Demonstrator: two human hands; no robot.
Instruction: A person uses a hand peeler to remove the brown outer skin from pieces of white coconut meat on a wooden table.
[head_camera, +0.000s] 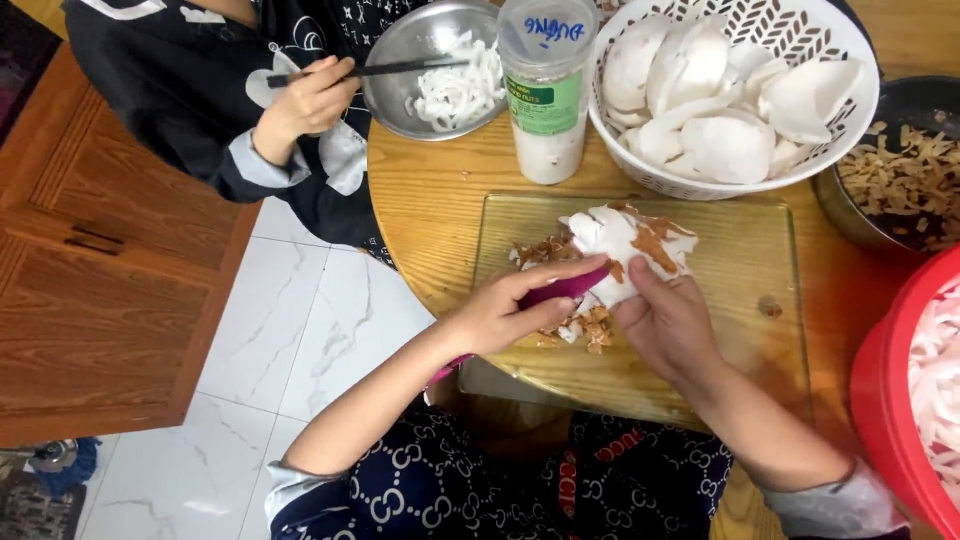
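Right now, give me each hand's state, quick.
Left hand: closed around a pink-handled peeler, laid against the coconut piece.
Right hand: gripping the coconut piece from below, over the cutting board.

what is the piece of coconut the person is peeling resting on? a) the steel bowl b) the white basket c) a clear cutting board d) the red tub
c: the coconut piece, held by the right hand while the left hand works a pink peeler, lies on the clear cutting board, with brown shavings beside it.
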